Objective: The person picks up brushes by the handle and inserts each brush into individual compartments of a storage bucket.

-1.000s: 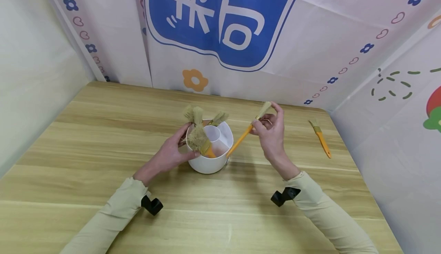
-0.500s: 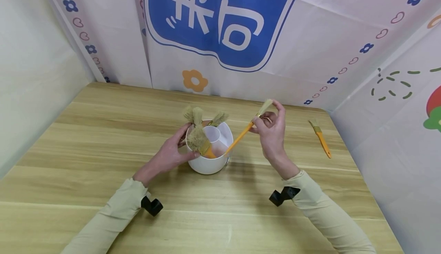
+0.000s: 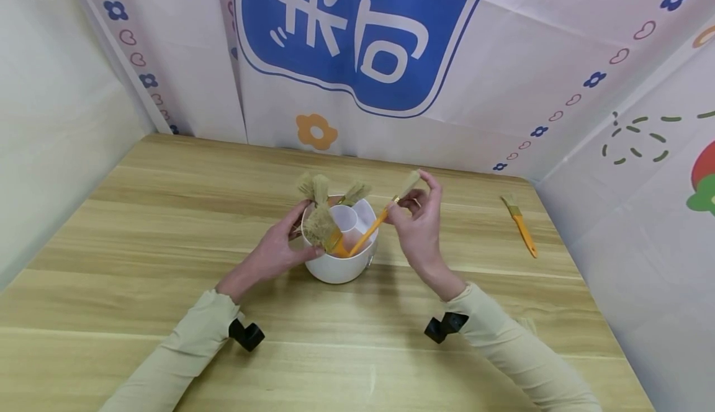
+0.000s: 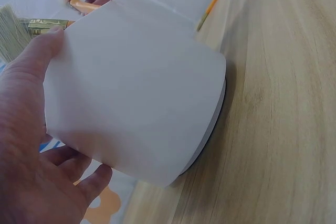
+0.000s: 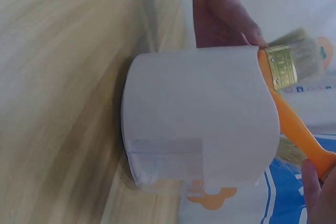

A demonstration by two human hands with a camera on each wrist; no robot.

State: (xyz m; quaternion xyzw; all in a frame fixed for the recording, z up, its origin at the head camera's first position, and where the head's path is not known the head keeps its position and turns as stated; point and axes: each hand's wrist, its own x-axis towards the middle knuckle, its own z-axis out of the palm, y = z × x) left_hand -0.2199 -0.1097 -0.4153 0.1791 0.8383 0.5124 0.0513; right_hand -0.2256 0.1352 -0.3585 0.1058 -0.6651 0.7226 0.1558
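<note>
A white round utensil holder (image 3: 337,270) with inner compartments stands on the wooden table. My left hand (image 3: 274,247) grips its left side, thumb near the rim and fingers round the far side, as the left wrist view shows. Several paintbrushes (image 3: 321,223) stand in the holder, bristles up, leaning left and back. My right hand (image 3: 419,229) pinches another paintbrush (image 3: 370,233) near its ferrule, bristles up. Its orange handle slants down over the holder's right rim, the lower end inside the opening. In the right wrist view, that orange handle (image 5: 299,128) passes close along the rim.
A loose paintbrush (image 3: 522,229) with an orange handle lies at the table's right. Pale bristles (image 3: 527,324) peek out beside the right sleeve, the rest hidden under the forearm. White printed sheets (image 3: 447,133) wall in the table's back and sides.
My right hand has moved left with its paintbrush, and the handle end has shifted from the holder's right rim inward. Bristles have come into sight beside the right sleeve. The left hand stays put.
</note>
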